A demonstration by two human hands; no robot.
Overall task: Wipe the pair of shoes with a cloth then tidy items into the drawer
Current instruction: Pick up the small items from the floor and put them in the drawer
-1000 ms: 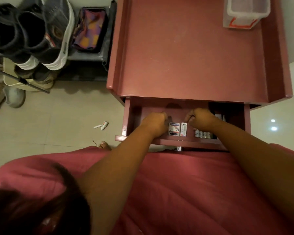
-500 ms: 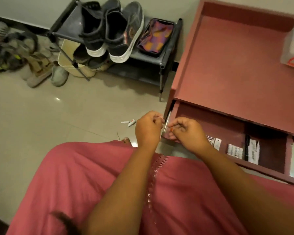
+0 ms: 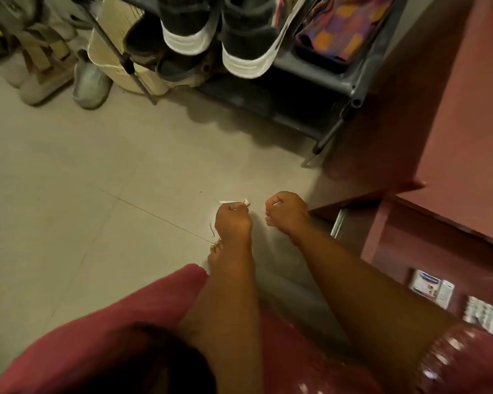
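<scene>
**Small bits gathered off the floor beside the open drawer**

The person bends low so both hands reach the floor (image 3: 69, 180). The left hand (image 3: 233, 223) is curled down over a small white tube (image 3: 234, 202) that lies on the tiles, its fingertips at the tube; whether the grip has closed on it I cannot tell. The right hand (image 3: 286, 213) is closed in a narrow pinch on a thin white stick (image 3: 277, 203), held clear of the floor, probably so it can go straight to the drawer.

The drawer (image 3: 382, 223) stands pulled out just to the right, so the carry is short. Small packets (image 3: 431, 288) and a blister strip (image 3: 481, 311) lie inside it.

The pair of shoes (image 3: 217, 27) sits on the shoe rack (image 3: 353, 89), heels outward, beside a patterned pouch (image 3: 339, 29). No cloth shows, so the wiping looks done and the tidying is probably under way. A short bit of thread or wire (image 3: 212, 228) lies beside the left hand, likely the next thing to collect.
</scene>
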